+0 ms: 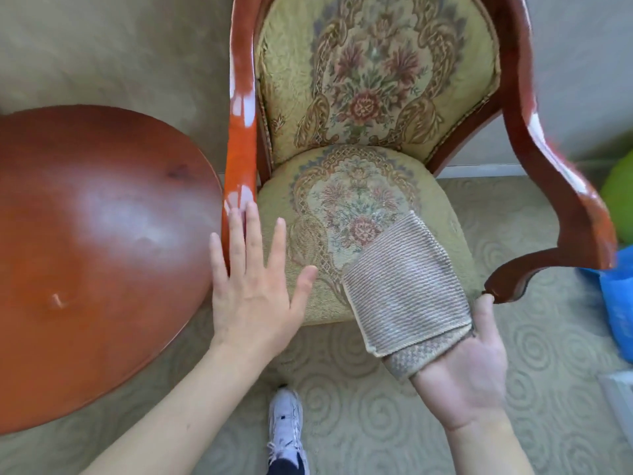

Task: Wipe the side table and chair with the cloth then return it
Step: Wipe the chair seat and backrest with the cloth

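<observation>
Head view: cloth (pixel 407 286) drapes over the flat, palm-up right hand (pixel 462 375), grip open.

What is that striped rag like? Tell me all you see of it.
The cloth is a beige-grey rag with fine ribbed stripes, looking like soft woven microfibre. It is folded into a rough rectangle, and a checked under-layer peeks out at its near edge. It lies draped over the fingers of the right hand, which is turned palm up, and hangs just over the front right part of the chair seat. The left hand does not touch it.
</observation>
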{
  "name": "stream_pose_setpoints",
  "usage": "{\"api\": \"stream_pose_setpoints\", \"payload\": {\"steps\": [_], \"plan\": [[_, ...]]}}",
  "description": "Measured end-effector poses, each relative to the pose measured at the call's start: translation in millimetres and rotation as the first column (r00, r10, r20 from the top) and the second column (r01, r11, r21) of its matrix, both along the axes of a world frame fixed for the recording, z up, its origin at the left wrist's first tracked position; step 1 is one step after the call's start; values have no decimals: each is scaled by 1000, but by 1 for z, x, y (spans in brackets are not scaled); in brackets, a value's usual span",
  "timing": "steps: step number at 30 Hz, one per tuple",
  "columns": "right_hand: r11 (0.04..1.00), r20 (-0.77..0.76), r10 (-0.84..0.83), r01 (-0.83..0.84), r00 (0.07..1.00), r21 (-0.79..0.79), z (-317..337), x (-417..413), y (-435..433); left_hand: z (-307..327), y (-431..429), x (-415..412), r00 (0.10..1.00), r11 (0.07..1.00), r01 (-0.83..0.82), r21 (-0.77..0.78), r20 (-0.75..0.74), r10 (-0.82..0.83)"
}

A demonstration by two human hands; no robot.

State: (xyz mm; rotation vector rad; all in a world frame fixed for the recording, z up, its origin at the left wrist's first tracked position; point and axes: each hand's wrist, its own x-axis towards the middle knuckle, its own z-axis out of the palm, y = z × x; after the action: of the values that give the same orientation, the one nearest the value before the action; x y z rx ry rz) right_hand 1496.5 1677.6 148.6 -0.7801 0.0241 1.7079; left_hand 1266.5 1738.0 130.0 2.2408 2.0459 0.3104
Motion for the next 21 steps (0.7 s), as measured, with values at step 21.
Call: {"api": "stream_pose_setpoints", "payload": {"steps": [21], "plan": [[980, 225, -78, 116, 971, -163, -93, 184, 160, -198, 125, 140, 981, 917, -194, -347, -69, 182]]}}
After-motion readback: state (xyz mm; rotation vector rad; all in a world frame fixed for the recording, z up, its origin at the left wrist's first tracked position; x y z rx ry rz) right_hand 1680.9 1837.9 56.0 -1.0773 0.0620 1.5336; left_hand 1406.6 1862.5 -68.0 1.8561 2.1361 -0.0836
